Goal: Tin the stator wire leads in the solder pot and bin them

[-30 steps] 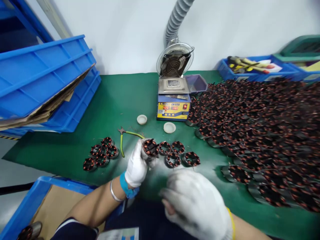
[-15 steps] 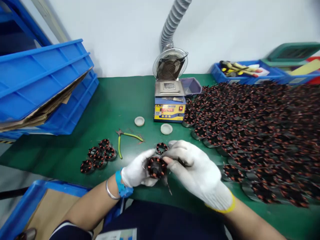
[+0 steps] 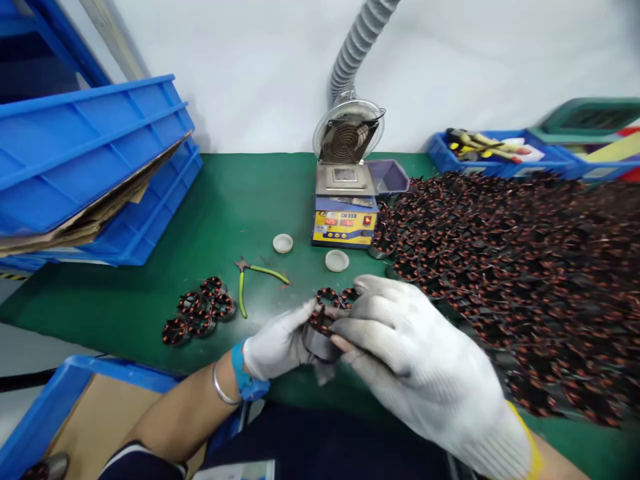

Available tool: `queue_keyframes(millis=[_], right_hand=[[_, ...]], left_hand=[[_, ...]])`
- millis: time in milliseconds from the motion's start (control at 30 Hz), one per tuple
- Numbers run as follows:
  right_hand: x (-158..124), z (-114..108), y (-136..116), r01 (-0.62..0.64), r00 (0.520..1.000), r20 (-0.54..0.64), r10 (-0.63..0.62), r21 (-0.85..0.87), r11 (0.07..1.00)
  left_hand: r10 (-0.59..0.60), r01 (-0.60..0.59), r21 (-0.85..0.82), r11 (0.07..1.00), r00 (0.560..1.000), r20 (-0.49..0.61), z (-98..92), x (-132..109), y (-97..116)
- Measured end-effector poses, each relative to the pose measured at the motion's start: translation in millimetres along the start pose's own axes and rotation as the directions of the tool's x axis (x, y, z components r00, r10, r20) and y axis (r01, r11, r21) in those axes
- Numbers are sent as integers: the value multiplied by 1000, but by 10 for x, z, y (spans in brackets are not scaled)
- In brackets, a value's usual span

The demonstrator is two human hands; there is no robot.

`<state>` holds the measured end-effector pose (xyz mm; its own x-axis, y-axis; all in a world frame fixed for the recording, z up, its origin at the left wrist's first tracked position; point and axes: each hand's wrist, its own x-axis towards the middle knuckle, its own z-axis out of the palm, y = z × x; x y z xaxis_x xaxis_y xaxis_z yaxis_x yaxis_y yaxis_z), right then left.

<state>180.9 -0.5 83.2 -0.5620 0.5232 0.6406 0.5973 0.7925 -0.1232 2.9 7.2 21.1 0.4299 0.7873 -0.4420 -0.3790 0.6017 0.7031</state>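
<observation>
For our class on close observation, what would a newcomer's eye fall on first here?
First, the mass of copper-wound rings crowding the right of the green table. Front and centre, the gloved left hand holds a single ring, the gloved right hand at its rim. Beyond them stands a yellow-and-blue device with red digits.

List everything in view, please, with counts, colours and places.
Held ring: one, grey, centre
Left rings: five, coppery, left
Middle rings: two visible, coppery, centre
Right rings: many, coppery, right
Pliers: one, green handles, left
Unit: one, blue and yellow, centre back
Dishes: two, whitish, before unit
Fan: one, black, behind unit
Hose: one, grey, above fan
Tray: one, purple, beside unit
Bins: several, blue, back right
Tools: several, yellowish, in bins
Case: one, green, back right
Crates: two visible, blue, left
Box: one, blue, lower left
Table: one, green, underneath
Left hand: one, white glove, centre
Right hand: one, white glove, centre right
</observation>
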Motion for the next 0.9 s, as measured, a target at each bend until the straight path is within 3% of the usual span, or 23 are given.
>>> queue_keyframes(millis=[67, 100, 167, 233, 300, 333, 367, 400, 467, 533, 600, 633, 700, 767, 900], right_hand=[[-5, -26, 7, -13, 1000, -7, 13, -2, 1000], [1, -44, -2, -17, 1000, -9, 17, 6, 1000], [21, -75, -29, -9, 1000, 6, 9, 51, 999], [29, -85, -42, -6, 1000, 31, 3, 84, 996], [2, -74, -25, -17, 999, 35, 14, 83, 996], [-27, -68, -8, -31, 999, 33, 29, 78, 996], [-67, -65, 9, -49, 998, 29, 46, 84, 995], [-116, -69, 24, -70, 997, 30, 67, 113, 991], [-233, -91, 40, -155, 986, -16, 164, 247, 956], [-364, -104, 40, -280, 910, -163, 380, 434, 857], [-491, -55, 40, -367, 789, -259, 557, 528, 766], [-547, 5, 43, -409, 770, -261, 582, 498, 764], [-643, 184, 51, -467, 834, -152, 530, 316, 826], [-716, 393, 55, -432, 898, -17, 440, 150, 889], [-808, 615, 66, -303, 952, 2, 306, 158, 940]], left_hand=[[136, -123, -225, 967, 990, 43, -34, -13, 68], [205, -189, -324, 927, 979, 14, -63, -2, 94], [241, -239, -362, 901, 970, -39, -122, 47, 98], [102, -68, -268, 961, 988, 116, -158, 94, 35], [-89, 131, -106, 986, 939, 331, -158, 100, -58], [-136, 163, -38, 986, 912, 388, -147, 87, -98], [-127, 134, 9, 991, 911, 392, -131, 66, -127], [-64, 52, 44, 998, 936, 347, -113, 44, -144], [171, -194, 134, 972, 971, 164, -80, 14, -147], [403, -389, 243, 889, 915, -9, -58, 17, -134], [480, -440, 293, 849, 874, -77, -46, 41, -129], [475, -437, 293, 850, 877, -73, -40, 51, -134], [442, -420, 284, 862, 897, -14, -25, 56, -159], [420, -422, 289, 860, 905, 71, -5, 38, -206], [403, -457, 370, 809, 889, 218, 2, -3, -317]])
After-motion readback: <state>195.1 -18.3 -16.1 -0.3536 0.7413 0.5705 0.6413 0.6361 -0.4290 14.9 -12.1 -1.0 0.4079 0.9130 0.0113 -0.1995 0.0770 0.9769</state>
